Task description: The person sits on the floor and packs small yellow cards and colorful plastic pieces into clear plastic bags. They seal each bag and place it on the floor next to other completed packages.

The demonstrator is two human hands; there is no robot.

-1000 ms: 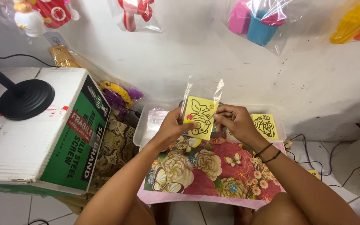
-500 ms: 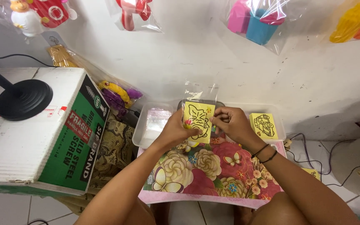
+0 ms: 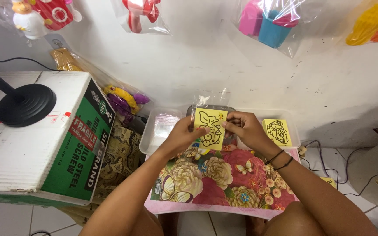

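Compared with a second ago: the yellow card (image 3: 210, 127) sits lower now, just above the far edge of the flowered tabletop (image 3: 224, 183), where earlier it was lifted higher against the wall with the clear sleeve (image 3: 208, 101) flaring well above it. Half a second ago the hands were already down near this spot; since then the card has turned more squarely to the viewer and only a short stretch of the sleeve shows above its top edge.

Card: small yellow rectangle with a black line drawing. Held nearly upright, face toward the person, long axis running top to bottom with a slight lean to the right at the bottom. Top edge points to the wall.

Left hand (image 3: 182, 136): fingers curled, thumb and fingertips pinched on the card's left edge. Right hand (image 3: 245, 129): likewise closed in a pinch on the right edge, two dark bands (image 3: 281, 159) on that wrist. Both hands have hold of the same card.

Around it: a clear plastic tray (image 3: 154, 135) just left of the left hand; another tray to the right holding a second yellow card (image 3: 277, 132), lying flat. A dark tray edge shows behind the held card. Large cardboard box (image 3: 44, 144) to the left with a black round stand base (image 3: 21, 105) on top. Bagged toys (image 3: 265, 19) hang on the wall above.
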